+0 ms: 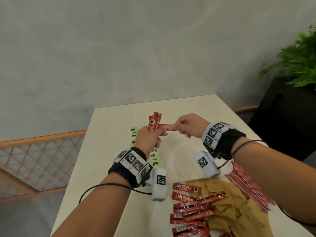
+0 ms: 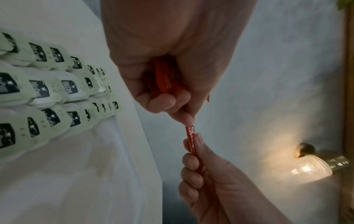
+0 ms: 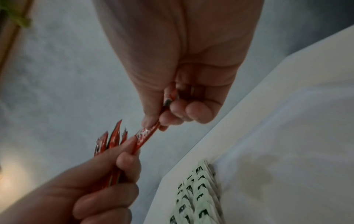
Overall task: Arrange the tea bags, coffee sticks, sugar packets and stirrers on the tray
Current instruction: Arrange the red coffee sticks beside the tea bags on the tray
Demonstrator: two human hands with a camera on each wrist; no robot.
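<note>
Above the white tabletop (image 1: 196, 108), my left hand (image 1: 158, 134) grips a small upright bundle of red coffee sticks (image 1: 153, 121). My right hand (image 1: 177, 128) pinches one more coffee stick (image 1: 168, 128), held level, with its far end touching the left hand's thumb. The left wrist view shows the bundle (image 2: 165, 78) in the fist and the single stick (image 2: 191, 140) between both hands. Green tea bags (image 1: 134, 135) lie in overlapping rows under the left hand. Loose coffee sticks (image 1: 189, 211), brown sugar packets (image 1: 230, 202) and red stirrers (image 1: 248, 185) lie near the front.
A potted plant (image 1: 297, 65) on a dark stand (image 1: 282, 120) is right of the table. A wooden lattice rail (image 1: 42, 151) runs along the left. A grey wall stands behind, with a lit lamp (image 2: 306, 168) on it.
</note>
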